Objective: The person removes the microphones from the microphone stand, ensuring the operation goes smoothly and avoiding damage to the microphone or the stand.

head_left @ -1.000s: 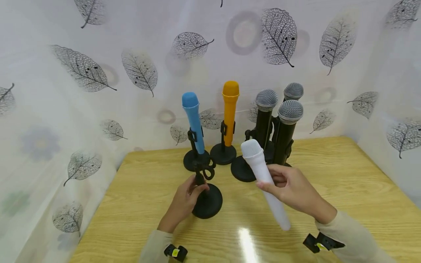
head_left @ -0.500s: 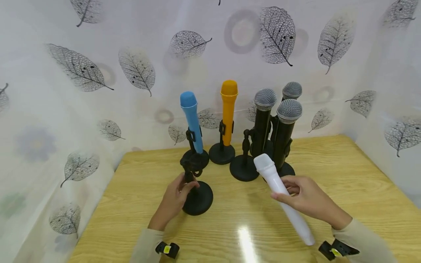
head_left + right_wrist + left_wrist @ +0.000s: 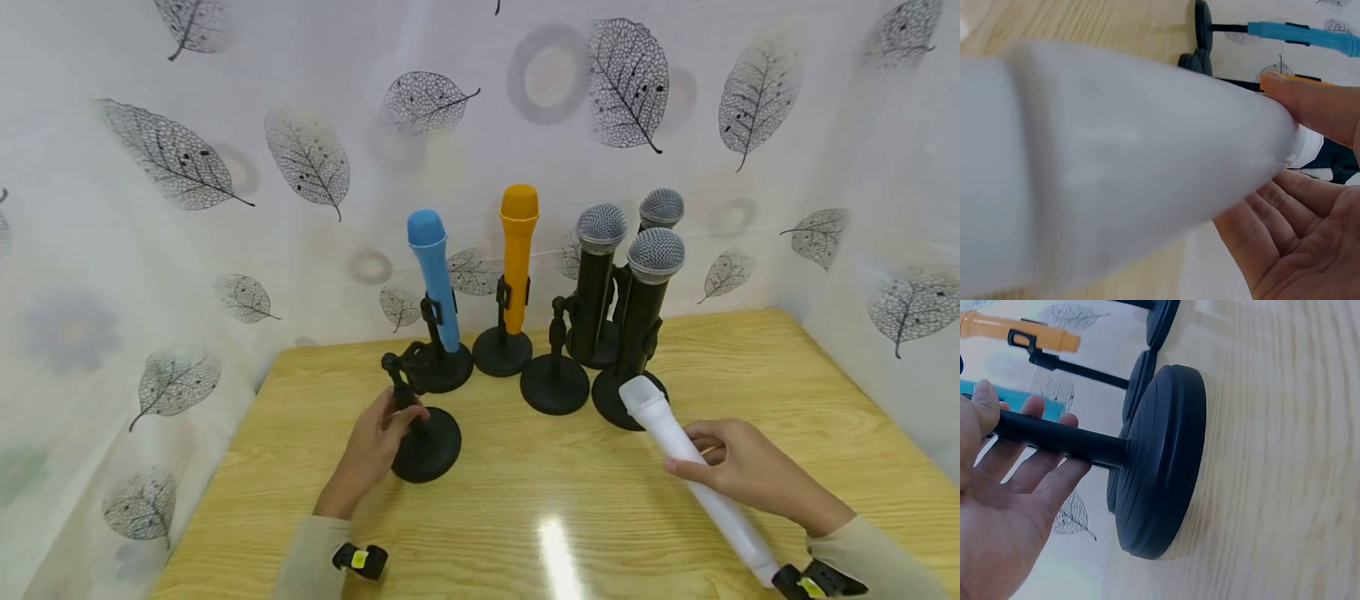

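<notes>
My left hand (image 3: 372, 446) grips the post of a small black microphone stand (image 3: 429, 448), whose round base is low over the table and whose clip holds nothing. In the left wrist view, thumb and fingers wrap the post above the thick base (image 3: 1169, 462). On the right, my right hand (image 3: 742, 467) holds a white microphone (image 3: 729, 523) by its middle, thumb on one side and fingers on the other. It slants, mesh head toward the back and tail toward me. Close up in the right wrist view, the white handle (image 3: 1135, 169) covers much of the picture.
Behind stand a blue microphone (image 3: 437, 283) and an orange microphone (image 3: 517, 267), each clipped in a black stand. To their right, three black microphones (image 3: 643, 325) with silver mesh heads stand close together. A leaf-printed curtain (image 3: 315, 50) borders the wooden table (image 3: 525, 508).
My left hand has carried the black stand leftward. My right hand has moved the white microphone right and toward me, away from the black microphones. The standing microphones stay in place.
</notes>
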A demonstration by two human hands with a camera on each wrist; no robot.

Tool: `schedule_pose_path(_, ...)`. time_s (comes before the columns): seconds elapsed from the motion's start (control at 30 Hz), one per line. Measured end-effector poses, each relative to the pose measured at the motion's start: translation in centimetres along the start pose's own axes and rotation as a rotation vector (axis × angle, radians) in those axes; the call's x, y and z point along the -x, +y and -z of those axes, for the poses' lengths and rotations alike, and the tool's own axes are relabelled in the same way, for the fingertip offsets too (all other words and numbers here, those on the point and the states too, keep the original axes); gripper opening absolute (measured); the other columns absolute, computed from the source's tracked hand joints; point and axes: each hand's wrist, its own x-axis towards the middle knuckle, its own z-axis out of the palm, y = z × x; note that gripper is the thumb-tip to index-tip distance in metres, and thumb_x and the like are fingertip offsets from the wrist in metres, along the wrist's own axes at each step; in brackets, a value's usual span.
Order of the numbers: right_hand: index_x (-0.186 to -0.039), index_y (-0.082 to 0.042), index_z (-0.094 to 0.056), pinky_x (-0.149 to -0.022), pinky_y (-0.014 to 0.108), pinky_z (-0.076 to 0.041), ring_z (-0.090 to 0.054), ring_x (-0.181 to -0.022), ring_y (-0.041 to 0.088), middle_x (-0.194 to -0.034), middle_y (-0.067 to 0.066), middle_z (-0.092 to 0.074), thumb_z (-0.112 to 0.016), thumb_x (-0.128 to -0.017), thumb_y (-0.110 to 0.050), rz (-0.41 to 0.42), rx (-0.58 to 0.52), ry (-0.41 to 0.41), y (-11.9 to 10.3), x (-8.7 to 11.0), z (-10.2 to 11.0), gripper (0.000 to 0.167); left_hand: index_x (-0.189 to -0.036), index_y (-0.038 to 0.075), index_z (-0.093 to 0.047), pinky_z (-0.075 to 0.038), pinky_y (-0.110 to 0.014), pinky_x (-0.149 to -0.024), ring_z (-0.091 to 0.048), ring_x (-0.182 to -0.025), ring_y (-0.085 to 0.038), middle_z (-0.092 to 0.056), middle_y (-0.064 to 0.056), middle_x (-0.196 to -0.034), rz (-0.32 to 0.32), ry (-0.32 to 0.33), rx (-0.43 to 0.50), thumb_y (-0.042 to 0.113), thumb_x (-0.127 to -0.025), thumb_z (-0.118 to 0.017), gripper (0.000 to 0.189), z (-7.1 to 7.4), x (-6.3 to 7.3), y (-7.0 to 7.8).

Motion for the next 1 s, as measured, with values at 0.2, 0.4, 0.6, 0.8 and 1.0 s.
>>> schedule_pose_path(0.2, -0.124, 0.011, -0.063, -0.064, 0.028, -0.058, -0.072, -0.086, 0.024, -0.109, 0.018, -0.071, -0.076, -0.092, -0.032, -0.076, 0.085, 0.017, 1.9, 0.3, 1.0, 0.056, -0.118, 0.003, -0.057, -0.05, -0.046, -0.1, -0.061, -0.121, -0.027, -0.068, -0.009, -0.109, 0.003, 0.011, 0.017, 0.024, -0.108, -0.052, 0.024, 1.5, -0.2, -0.4)
schedule_pose_path(0.4, -0.122, 0.014, -0.063, -0.066, 0.038, -0.059, -0.071, -0.091, 0.034, -0.109, 0.024, -0.071, -0.076, -0.092, -0.036, -0.141, 0.159, 0.058, 3.7, 0.0, 2.4, 0.06, -0.121, 0.005, -0.056, -0.051, -0.049, -0.099, -0.062, -0.119, -0.029, -0.068, -0.012, -0.111, 0.017, 0.037, 0.013, 0.025, -0.108, -0.05, 0.025, 2.5, -0.4, -0.9)
schedule_pose_path(0.6, -0.122, 0.015, -0.062, -0.065, 0.036, -0.057, -0.07, -0.089, 0.03, -0.105, 0.021, -0.072, -0.076, -0.092, -0.039, -0.178, 0.18, 0.088, 5.0, -0.6, 3.3, 0.063, -0.128, 0.005, -0.055, -0.051, -0.049, -0.099, -0.062, -0.12, -0.03, -0.068, -0.016, -0.119, 0.024, 0.058, -0.008, 0.027, -0.109, -0.048, 0.03, 3.3, -0.6, -1.6)
schedule_pose_path(0.8, -0.118, 0.012, -0.066, -0.062, 0.033, -0.052, -0.063, -0.082, 0.02, -0.099, 0.014, -0.071, -0.076, -0.091, -0.041, -0.192, 0.211, 0.117, 5.9, -1.8, 4.0, 0.059, -0.128, 0.004, -0.052, -0.05, -0.047, -0.099, -0.061, -0.12, -0.032, -0.064, -0.017, -0.117, 0.057, 0.101, -0.038, 0.03, -0.108, -0.049, 0.032, 3.9, -1.1, -2.0)
schedule_pose_path(1.0, -0.111, 0.014, -0.067, -0.059, 0.033, -0.05, -0.06, -0.073, 0.019, -0.09, 0.013, -0.07, -0.077, -0.089, -0.041, -0.212, 0.238, 0.15, 6.6, -3.2, 4.6, 0.06, -0.129, 0.004, -0.052, -0.051, -0.047, -0.098, -0.059, -0.123, -0.029, -0.067, -0.017, -0.116, 0.063, 0.129, -0.079, 0.031, -0.108, -0.049, 0.034, 4.6, -1.6, -2.7)
